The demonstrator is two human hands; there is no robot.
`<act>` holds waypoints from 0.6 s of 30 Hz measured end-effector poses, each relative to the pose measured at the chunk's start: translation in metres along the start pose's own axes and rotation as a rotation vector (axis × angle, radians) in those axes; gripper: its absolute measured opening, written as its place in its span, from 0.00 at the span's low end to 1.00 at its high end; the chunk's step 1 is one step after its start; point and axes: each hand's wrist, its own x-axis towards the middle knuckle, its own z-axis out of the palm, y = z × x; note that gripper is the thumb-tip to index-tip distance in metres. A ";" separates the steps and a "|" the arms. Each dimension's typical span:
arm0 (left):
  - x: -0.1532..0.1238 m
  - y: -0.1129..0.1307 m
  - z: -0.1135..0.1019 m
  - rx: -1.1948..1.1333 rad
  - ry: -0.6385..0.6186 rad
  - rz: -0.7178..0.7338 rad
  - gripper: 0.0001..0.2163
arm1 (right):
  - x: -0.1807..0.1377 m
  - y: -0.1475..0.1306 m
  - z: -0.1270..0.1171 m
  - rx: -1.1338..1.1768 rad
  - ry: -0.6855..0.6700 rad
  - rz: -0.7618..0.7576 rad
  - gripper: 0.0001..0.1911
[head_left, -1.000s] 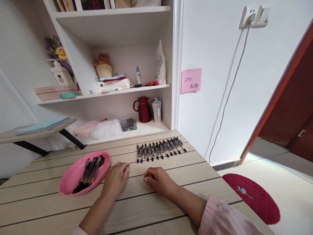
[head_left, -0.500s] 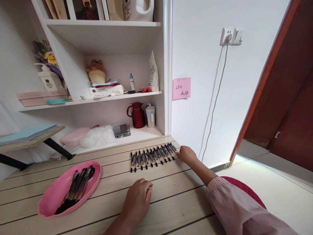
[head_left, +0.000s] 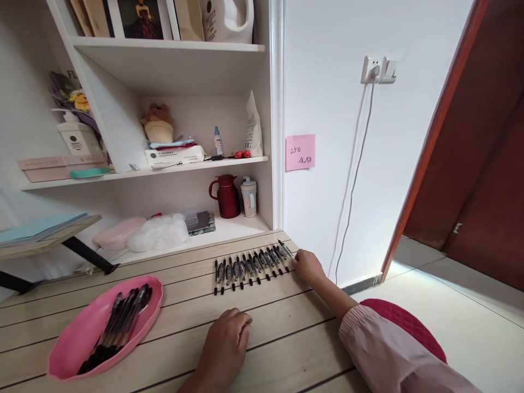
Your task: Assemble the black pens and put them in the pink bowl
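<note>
On the table (head_left: 282,349), a row of pens (head_left: 249,265) runs left to right. At its right end, our right hand (head_left: 308,266) pinches the end pen (head_left: 285,247) by its near end; the pen points far and left from our fingers. Our left hand (head_left: 227,337), fingers curled closed, rests near us. Left of it, a pink dish (head_left: 76,341) holds more pens (head_left: 118,322).

Smooth plastic pens (head_left: 257,262); a glossy pink plastic dish (head_left: 67,346); matt wood-grain tabletop (head_left: 282,322); quilted red cloth seat (head_left: 409,325); matt paper sticky note (head_left: 300,153).
</note>
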 end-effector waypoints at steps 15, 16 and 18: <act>0.033 0.010 0.015 -1.481 0.254 -0.489 0.14 | -0.114 -0.084 0.013 0.759 -0.394 -0.344 0.06; 0.031 0.009 0.015 -1.511 0.264 -0.507 0.12 | -0.108 -0.081 0.012 0.737 -0.419 -0.336 0.06; 0.028 0.007 0.014 -1.555 0.272 -0.550 0.10 | -0.083 -0.067 0.006 0.630 -0.383 -0.284 0.08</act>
